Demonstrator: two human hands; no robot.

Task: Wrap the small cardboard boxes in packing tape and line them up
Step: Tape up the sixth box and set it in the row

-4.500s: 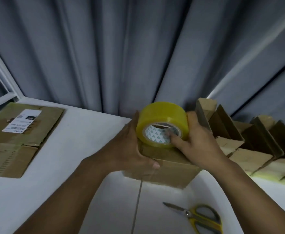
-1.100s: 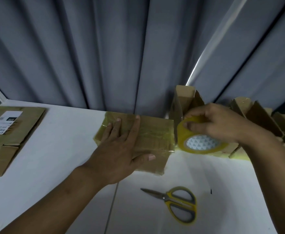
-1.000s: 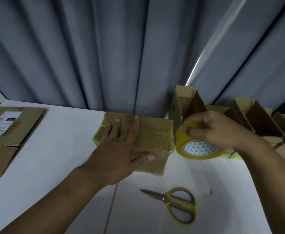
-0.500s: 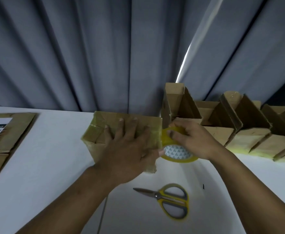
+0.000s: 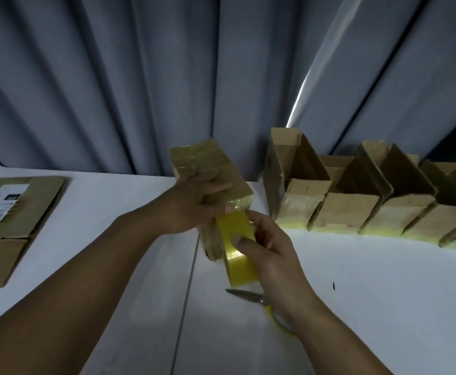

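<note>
A small cardboard box, glossy with tape, is tilted up off the white table. My left hand grips it from the left, fingers across its top face and thumb on the near end. My right hand holds the yellow roll of packing tape edge-on against the box's near lower end. To the right, several open cardboard boxes stand in a row along the curtain.
Yellow-handled scissors lie on the table just below my right hand, partly hidden by my wrist. Flattened cardboard with a white label lies at the left edge. Grey curtains close off the back.
The box was lying flat under my left palm; now my left hand has turned it and lifted it at a tilt. My right hand brought the tape roll from its right side to its near end.
</note>
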